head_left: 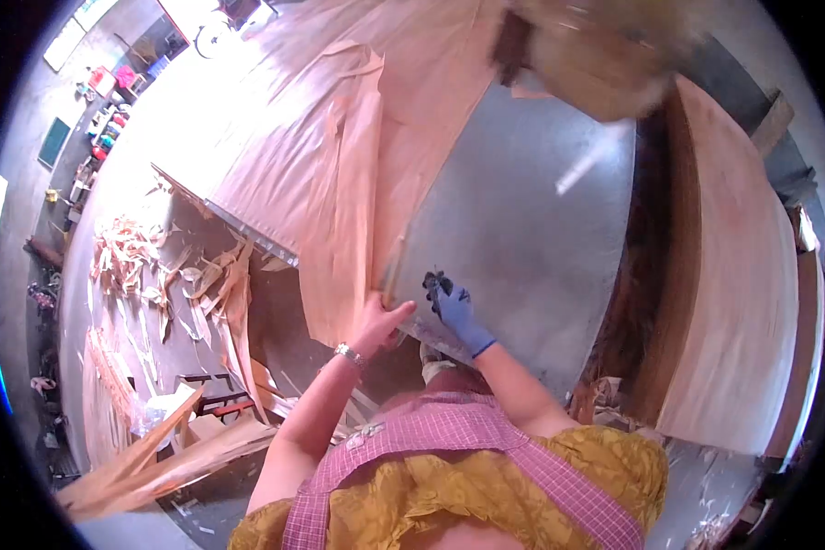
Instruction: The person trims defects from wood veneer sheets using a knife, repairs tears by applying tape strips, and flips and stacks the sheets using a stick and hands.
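Observation:
My left hand (382,323), bare with a metal watch at its wrist, is closed at the near end of a long strip of thin wood veneer (343,211). Its thumb points right, and its other fingers are partly hidden. Close by on the right, my right hand (455,310) wears a blue glove with dark fingertips. Those fingers are apart over the grey metal tabletop (531,220), and I make out nothing held in them. A wide veneer sheet (412,82) lies across the far part of the table, beneath the strip.
A tall stack of veneer sheets (729,266) stands at the right. Torn veneer scraps (123,252) litter the floor at the left, near a long bent piece (183,454). At the top right is a large blurred tan shape (605,55), its kind unclear.

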`<state>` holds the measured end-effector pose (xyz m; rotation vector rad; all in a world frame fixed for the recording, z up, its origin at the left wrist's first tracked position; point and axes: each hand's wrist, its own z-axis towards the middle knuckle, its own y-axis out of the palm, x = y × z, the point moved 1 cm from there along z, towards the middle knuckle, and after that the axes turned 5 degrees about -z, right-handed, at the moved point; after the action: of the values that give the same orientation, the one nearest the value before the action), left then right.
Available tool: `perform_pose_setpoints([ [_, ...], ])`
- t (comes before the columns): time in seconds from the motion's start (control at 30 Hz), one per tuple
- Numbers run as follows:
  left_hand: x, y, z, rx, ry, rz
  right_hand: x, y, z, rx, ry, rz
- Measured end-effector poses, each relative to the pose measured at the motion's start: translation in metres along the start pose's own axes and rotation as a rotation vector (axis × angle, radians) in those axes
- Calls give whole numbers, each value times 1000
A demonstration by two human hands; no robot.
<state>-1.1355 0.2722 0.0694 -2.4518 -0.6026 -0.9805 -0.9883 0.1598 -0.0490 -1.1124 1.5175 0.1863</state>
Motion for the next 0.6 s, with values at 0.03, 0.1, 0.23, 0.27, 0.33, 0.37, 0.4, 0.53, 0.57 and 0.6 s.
perform_pose_setpoints([
  [0.03, -3, -13, 12, 230, 151, 312, -17, -7, 7, 5, 28, 32],
  [0.1, -17, -33, 37, 477, 308, 615, -38, -11, 18, 16, 73, 4],
  [0.23, -36, -69, 72, 428, 331, 533, -55, 1, 37, 62, 68, -154],
  [0.27, -39, -78, 78, 382, 335, 502, -58, 8, 40, 76, 52, -175],
  [0.33, -38, -104, 79, 313, 270, 432, -71, 29, 45, 205, -23, -230],
  [0.37, -36, -121, 81, 277, 241, 400, -79, 42, 48, 274, -60, -259],
  [0.4, -36, -142, 86, 295, 290, 434, -95, 54, 49, 294, -42, -313],
  [0.53, -17, -270, 117, 294, 409, 459, -158, 109, 61, 378, 80, -542],
  [0.57, -14, -306, 139, 367, 520, 533, -174, 123, 61, 407, 147, -550],
  [0.6, -4, -337, 159, 408, 471, 567, -189, 136, 64, 434, 200, -559],
])
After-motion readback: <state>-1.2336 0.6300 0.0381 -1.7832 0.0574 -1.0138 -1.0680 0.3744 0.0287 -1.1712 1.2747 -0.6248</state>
